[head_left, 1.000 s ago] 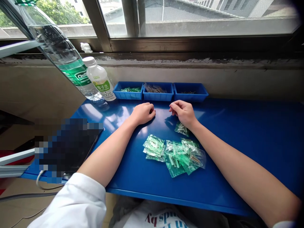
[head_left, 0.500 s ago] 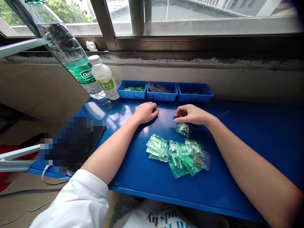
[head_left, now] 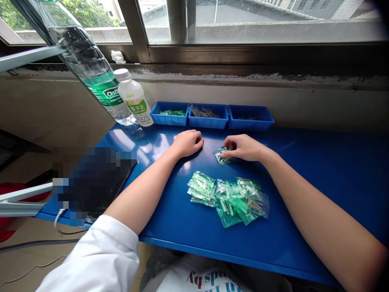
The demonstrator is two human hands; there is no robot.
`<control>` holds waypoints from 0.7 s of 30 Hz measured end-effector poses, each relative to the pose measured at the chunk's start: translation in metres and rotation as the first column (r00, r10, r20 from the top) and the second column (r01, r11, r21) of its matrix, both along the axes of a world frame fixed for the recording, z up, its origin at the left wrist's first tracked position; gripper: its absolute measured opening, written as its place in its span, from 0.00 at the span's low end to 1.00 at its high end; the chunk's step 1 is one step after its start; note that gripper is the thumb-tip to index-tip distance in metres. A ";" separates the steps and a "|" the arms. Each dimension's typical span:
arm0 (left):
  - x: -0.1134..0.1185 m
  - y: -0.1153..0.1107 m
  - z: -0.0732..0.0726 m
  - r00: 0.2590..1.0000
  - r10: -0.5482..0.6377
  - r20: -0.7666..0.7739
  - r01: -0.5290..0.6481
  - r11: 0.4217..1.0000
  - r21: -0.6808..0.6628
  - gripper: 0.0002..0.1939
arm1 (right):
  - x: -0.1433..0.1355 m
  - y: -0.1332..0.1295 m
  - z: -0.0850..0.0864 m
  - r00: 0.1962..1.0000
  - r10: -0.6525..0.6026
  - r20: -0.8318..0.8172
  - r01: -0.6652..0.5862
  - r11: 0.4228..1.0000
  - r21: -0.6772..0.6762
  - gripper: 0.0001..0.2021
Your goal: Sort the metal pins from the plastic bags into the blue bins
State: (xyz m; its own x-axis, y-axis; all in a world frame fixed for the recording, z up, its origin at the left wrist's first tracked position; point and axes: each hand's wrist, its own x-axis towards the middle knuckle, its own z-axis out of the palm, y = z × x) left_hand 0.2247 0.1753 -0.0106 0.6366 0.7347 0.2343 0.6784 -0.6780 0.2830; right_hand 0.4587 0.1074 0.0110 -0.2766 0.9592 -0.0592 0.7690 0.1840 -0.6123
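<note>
My right hand (head_left: 241,147) grips a small green plastic packet (head_left: 223,158) with white pieces inside, thumb over its top and fingers curled at its far side. The packet is low, at or just above the blue table. My left hand (head_left: 189,144) rests on the tabletop in a loose fist, with no object visible in it. Nearer to me lies a neat stack of green packets (head_left: 201,187). Beside it on the right is a looser heap of larger green packets (head_left: 235,202), some showing white strips and copper-coloured pieces.
Behind my hands stand three blue bins: a left bin (head_left: 170,120) with green packets, a middle bin (head_left: 208,122) and a right bin (head_left: 251,125) with thin pieces. A white bottle (head_left: 138,103) and large water bottle (head_left: 105,87) stand left. A blurred dark object (head_left: 94,182) lies on the left edge.
My right hand has closed on the small packet, which has shifted left and away from me. The left hand stays almost still.
</note>
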 end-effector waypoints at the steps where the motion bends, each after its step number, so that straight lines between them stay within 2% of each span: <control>1: 0.000 0.000 0.000 1.000 -0.003 0.001 0.003 1.000 0.002 0.11 | -0.003 0.000 -0.002 1.000 -0.027 -0.013 0.027 0.999 0.038 0.18; 6: -0.001 0.001 -0.002 1.000 -0.013 0.001 0.013 1.000 0.014 0.11 | -0.014 -0.002 -0.016 0.977 -0.116 -0.181 0.150 0.971 0.187 0.16; 14: 0.000 0.001 -0.002 1.000 -0.008 0.021 0.008 1.000 -0.007 0.11 | -0.014 -0.001 -0.018 0.837 -0.229 -0.497 0.322 0.940 0.110 0.14; 17: -0.001 0.000 0.001 0.985 -0.061 0.162 0.072 0.995 -0.065 0.10 | -0.014 0.000 -0.017 0.758 -0.267 -0.595 0.381 0.922 0.072 0.14; 21: 0.000 -0.005 0.009 0.895 -0.051 0.444 0.170 0.957 -0.233 0.12 | -0.014 0.002 -0.019 0.666 -0.297 -0.684 0.430 0.902 0.028 0.15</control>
State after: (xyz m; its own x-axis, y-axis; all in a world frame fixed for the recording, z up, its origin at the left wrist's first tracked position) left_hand 0.2246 0.1702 -0.0013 0.5980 0.7374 0.3141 0.3746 -0.6036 0.7038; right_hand 0.4444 0.1094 -0.0078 0.1925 0.9660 0.1726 0.2189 0.1292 -0.9672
